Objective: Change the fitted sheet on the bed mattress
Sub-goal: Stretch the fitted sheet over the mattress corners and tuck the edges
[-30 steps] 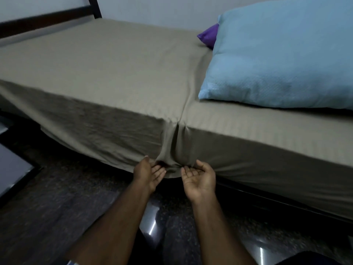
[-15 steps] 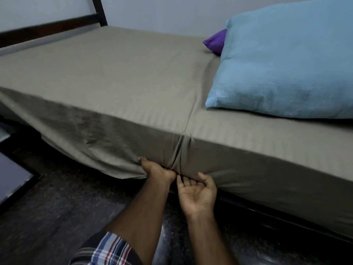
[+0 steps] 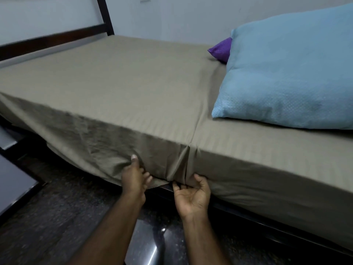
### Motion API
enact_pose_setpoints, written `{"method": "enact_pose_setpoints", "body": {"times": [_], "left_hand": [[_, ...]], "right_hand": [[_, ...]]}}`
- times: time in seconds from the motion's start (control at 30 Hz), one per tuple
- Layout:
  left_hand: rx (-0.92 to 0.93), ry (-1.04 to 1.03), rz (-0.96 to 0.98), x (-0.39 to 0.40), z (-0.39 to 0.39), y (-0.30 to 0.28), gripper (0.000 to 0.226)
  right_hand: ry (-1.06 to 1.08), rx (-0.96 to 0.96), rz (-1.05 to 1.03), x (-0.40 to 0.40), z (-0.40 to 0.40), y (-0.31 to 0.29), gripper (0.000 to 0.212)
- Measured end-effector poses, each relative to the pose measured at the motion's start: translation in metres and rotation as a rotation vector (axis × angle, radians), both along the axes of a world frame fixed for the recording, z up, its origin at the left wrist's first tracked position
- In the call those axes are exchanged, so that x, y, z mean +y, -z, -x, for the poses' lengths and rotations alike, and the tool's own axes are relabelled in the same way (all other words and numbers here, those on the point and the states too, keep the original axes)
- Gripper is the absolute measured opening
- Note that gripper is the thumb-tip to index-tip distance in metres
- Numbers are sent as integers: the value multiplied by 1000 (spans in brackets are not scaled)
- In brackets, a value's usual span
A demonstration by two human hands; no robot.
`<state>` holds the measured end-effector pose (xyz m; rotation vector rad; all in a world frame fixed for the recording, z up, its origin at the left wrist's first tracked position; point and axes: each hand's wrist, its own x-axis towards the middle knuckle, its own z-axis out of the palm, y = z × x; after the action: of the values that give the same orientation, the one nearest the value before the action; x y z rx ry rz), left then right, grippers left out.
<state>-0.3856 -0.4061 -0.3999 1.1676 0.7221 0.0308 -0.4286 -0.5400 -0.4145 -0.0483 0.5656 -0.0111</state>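
Fitted sheet [image 3: 122, 88]: an olive-grey cloth is seen spread over the mattress top and hung down its near side; to the left of the fold the skirt is loose and wrinkled, to the right it is drawn smooth against the mattress side.
Fold [image 3: 186, 161]: a vertical pleat is formed at the near edge, where a crease across the mattress top is met; the cloth is gathered there down to the lower hem.
Left hand [image 3: 134, 177]: the loose skirt just left of the fold is gripped, with the thumb laid on the outer face of the cloth and the fingers curled round the hem from below.
Right hand [image 3: 192, 196]: it is turned palm up at the foot of the fold; the hem is pinched between the thumb and the curled fingers, so a narrow hold on the sheet is shown.
Blue pillow [image 3: 290, 73]: it is laid on the sheet at the right, near the wall.
Purple cushion [image 3: 220, 51]: it is tucked behind the blue pillow and touched by it; only a corner is shown.
Bed frame [image 3: 57, 38]: a dark rail is seen at the far left end, and a dark base under the mattress.
Floor [image 3: 57, 217]: dark, speckled and glossy, with a light reflected between the forearms.
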Motion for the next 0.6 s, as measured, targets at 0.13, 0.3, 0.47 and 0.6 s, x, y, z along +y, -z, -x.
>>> {"method": "enact_pose_setpoints", "body": {"times": [0.13, 0.3, 0.47, 0.6], "left_hand": [[-290, -88, -313, -9, -22, -28, 38], [-367, -72, -514, 8, -37, -34, 33], [-352, -237, -427, 67, -47, -50, 25], [-346, -234, -386, 59, -37, -47, 25]], "right_hand": [[-178, 2, 130, 12, 14, -17, 20], [-396, -46, 622, 23, 8, -64, 12], [-409, -110, 779, 18, 17, -95, 8], [-393, -114, 836, 13, 25, -108, 9]]}}
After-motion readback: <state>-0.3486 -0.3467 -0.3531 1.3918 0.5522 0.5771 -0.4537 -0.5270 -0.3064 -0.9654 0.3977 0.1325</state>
